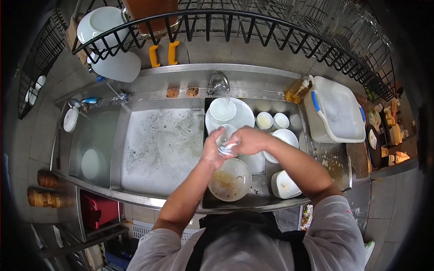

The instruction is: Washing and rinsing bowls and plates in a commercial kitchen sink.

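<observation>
My left hand (213, 149) cups the side of a small pale bowl (225, 132) over the sink's right part. My right hand (249, 140) reaches across from the other side, its fingers at the bowl's near edge; they are blurred. Just beyond, a white bowl (222, 110) stands on a large white plate (244, 115) under the running faucet (218, 83). Below my hands sits a larger bowl (230, 179) with brownish, bubbly liquid. To the right are two stacks of small white cups (264, 120), a round white bowl (288, 137) and stacked square dishes (288, 184).
Left of my hands is a foamy sink basin (162, 149), then a water-filled basin (91, 135) with a submerged white dish. A black wire rack (210, 13) overhangs the back. A plastic tub (335, 108) and a soap pump bottle (296, 93) stand right.
</observation>
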Available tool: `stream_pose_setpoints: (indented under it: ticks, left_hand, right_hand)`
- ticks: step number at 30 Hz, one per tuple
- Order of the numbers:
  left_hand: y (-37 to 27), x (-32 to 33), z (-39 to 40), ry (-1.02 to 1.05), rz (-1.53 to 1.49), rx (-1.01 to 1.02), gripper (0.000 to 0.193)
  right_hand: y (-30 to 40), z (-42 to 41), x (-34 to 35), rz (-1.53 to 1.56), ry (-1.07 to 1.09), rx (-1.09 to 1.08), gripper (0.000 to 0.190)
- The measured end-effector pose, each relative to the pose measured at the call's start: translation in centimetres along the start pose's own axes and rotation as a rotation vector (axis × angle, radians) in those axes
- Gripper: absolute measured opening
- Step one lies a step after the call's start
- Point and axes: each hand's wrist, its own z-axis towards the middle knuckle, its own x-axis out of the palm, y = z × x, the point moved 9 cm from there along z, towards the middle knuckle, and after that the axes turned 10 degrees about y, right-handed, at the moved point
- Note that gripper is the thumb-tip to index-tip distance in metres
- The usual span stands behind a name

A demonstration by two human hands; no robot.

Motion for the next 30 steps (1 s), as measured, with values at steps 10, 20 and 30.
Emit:
stream_pose_setpoints:
  ticks: [10,20,30]
  left_hand:
    - [-16.7,-2.6,6.5,-0.767,1.556,0.637,0.053]
    - [10.2,22.0,19.1,0.336,1.769,0.859,0.02]
    - [21.2,15.8,43.1,1.317,2.802,0.57,0.025]
  right_hand:
    - [-12.6,-19.1,-9.8,0.221,-1.1,-0.292,0.031]
    - [-52.5,-29.2,-11.3,-0.281,-0.769,0.801,0.044]
    - [-46.3,-25.6,-13.1,-0.198,-0.664,0.64,0.04]
